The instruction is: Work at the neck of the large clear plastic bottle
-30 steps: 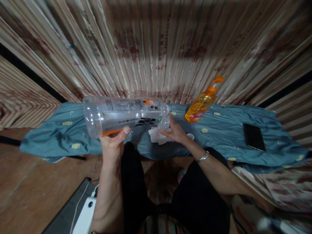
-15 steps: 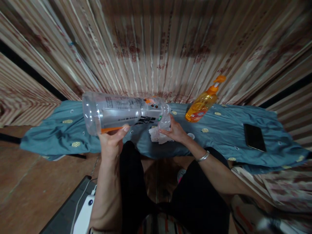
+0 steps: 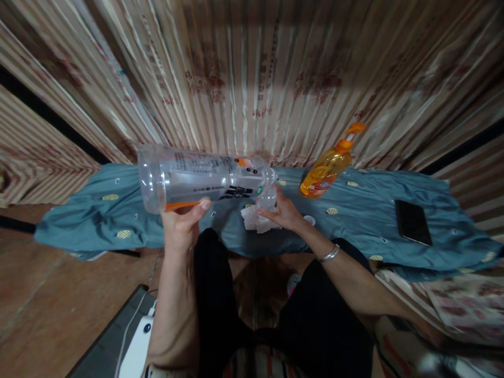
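Observation:
A large clear plastic bottle (image 3: 197,176) with black print and an orange label lies tilted nearly level in the air, its mouth pointing right. My left hand (image 3: 185,223) is wrapped round its underside near the base, thumb on the near side. The bottle's mouth meets a small clear container (image 3: 268,198), which stands on a crumpled white tissue (image 3: 252,219). My right hand (image 3: 284,211) grips this small container from the right. A small clear round cap (image 3: 309,220) lies just beyond my right fingers, beside the wrist.
An orange pump bottle (image 3: 323,170) stands tilted in view at the right, and a dark phone (image 3: 412,222) lies farther right on the blue cloth (image 3: 354,205). A striped curtain (image 3: 244,79) hangs behind. A white device (image 3: 136,341) sits at lower left.
The base of the large bottle has shifted slightly right and up in view. Both hands keep their holds.

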The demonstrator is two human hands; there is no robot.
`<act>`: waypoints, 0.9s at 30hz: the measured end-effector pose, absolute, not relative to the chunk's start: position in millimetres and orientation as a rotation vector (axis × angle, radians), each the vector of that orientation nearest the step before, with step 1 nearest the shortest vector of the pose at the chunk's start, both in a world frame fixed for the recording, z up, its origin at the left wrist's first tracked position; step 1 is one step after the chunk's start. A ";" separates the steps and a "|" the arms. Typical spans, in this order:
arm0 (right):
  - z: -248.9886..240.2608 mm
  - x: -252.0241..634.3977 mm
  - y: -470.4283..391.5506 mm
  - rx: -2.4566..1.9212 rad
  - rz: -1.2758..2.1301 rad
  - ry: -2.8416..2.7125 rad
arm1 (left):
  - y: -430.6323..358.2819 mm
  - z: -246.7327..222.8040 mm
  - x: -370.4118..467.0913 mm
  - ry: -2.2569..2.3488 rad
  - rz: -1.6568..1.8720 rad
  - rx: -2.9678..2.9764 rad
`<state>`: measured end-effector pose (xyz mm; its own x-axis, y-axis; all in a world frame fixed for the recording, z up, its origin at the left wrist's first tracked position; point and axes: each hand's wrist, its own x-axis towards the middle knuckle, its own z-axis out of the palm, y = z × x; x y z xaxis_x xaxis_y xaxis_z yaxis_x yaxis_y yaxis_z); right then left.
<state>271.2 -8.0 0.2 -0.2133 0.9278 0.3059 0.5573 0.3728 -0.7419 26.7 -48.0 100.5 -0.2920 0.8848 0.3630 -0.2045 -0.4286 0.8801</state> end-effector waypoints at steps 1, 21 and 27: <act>-0.7 271.2 -7.7 -1.292 0.634 -1.886 | -47.9 100.6 27.2 0.955 1.820 1.168; 4.7 270.1 -11.9 -1.334 0.674 -1.892 | -57.9 80.8 25.5 1.067 1.863 1.257; 6.3 269.9 -13.0 -1.365 0.657 -1.899 | -64.0 79.3 26.6 1.096 1.869 1.215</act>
